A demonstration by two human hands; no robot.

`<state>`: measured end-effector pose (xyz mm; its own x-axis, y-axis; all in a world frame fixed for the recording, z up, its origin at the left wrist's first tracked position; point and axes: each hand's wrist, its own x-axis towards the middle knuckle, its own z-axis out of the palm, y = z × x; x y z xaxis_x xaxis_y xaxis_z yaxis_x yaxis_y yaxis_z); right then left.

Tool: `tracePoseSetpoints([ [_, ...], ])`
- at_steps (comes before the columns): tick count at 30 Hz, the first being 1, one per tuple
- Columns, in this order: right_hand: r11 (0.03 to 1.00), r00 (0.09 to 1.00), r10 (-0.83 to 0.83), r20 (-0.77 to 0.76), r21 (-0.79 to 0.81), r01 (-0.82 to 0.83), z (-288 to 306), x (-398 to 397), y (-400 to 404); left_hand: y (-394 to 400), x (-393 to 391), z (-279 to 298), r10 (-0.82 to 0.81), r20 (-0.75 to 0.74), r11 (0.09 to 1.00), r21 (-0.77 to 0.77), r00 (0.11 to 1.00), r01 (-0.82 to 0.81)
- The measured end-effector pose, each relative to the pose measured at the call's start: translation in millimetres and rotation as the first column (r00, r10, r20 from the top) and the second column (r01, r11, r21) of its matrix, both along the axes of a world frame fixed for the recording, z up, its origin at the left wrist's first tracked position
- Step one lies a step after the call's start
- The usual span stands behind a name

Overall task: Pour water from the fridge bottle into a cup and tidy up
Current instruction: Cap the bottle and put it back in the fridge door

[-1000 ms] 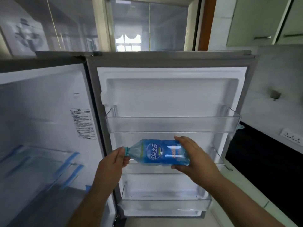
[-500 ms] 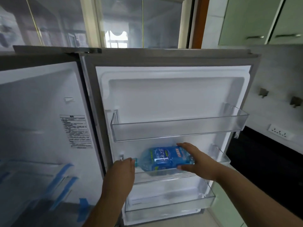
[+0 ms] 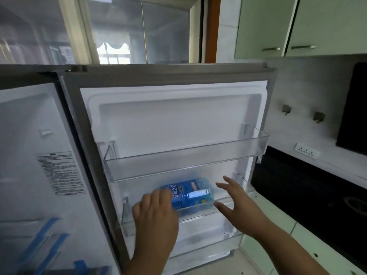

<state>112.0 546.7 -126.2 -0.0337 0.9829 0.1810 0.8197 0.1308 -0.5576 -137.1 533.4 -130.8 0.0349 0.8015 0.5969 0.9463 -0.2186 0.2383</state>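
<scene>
A blue-labelled water bottle [image 3: 191,194] lies on its side in the middle shelf [image 3: 224,203] of the open fridge door [image 3: 178,120]. My left hand [image 3: 154,212] covers the bottle's neck end, fingers curled over it; whether it still grips the bottle is unclear. My right hand [image 3: 236,205] hovers just right of the bottle's base, fingers spread, a small gap between them and the bottle. No cup is in view.
An empty clear shelf [image 3: 184,159] sits above the bottle and another shelf [image 3: 208,253] below. The fridge interior [image 3: 33,175] with blue-taped drawers is at left. A black countertop [image 3: 309,197], a wall socket [image 3: 306,150] and green cabinets [image 3: 297,24] are at right.
The bottle went from held in mid-air down onto the middle door shelf. My right hand has let go and drawn back to the right; my left hand stays over the neck.
</scene>
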Motion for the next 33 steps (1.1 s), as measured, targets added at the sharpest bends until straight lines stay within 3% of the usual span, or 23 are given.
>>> tracePoseSetpoints([
  [2,0.998,0.997,-0.057,-0.043,0.03,0.058,0.6,16.5,-9.7,1.4,41.2,0.8,-0.237,-0.009,0.971,-0.013,0.971,0.237],
  [4,0.995,0.994,-0.084,-0.075,0.049,0.088,1.6,31.1,-18.3,5.0,84.3,6.9,-0.386,0.002,0.911,-0.16,0.923,0.381],
  [7,0.991,0.989,-0.117,-0.095,0.05,0.122,5.1,51.5,-33.7,17.0,140.7,11.4,-0.396,0.05,0.805,-0.462,0.917,0.373],
  [9,0.986,0.981,-0.149,-0.128,0.051,0.157,6.9,68.4,-42.8,22.5,166.5,5.2,-0.382,-0.002,0.781,-0.534,0.924,0.322],
  [12,0.979,0.972,-0.201,-0.12,0.023,0.205,8.0,94.8,-55.1,24.1,180.5,-10.4,-0.323,-0.119,0.844,-0.486,0.939,0.229],
  [18,0.988,0.971,-0.151,-0.183,-0.053,0.143,19.1,149.0,-69.5,25.3,179.7,-25.1,-0.288,-0.125,0.875,-0.438,0.949,0.208],
  [24,0.997,0.964,-0.07,-0.256,-0.028,0.065,31.5,183.0,-79.4,-1.0,189.1,-28.9,-0.174,0.043,0.924,-0.338,0.984,0.178],
  [28,0.999,0.962,0.035,-0.271,0.001,-0.036,35.1,191.6,-88.4,-27.5,191.6,-26.7,-0.094,0.074,0.932,-0.343,0.993,0.114],
  [33,0.979,0.94,0.203,-0.276,0.041,-0.199,37.6,186.4,-94.4,-73.7,188.0,-26.6,0.021,0.237,0.932,-0.356,0.971,0.067],
])
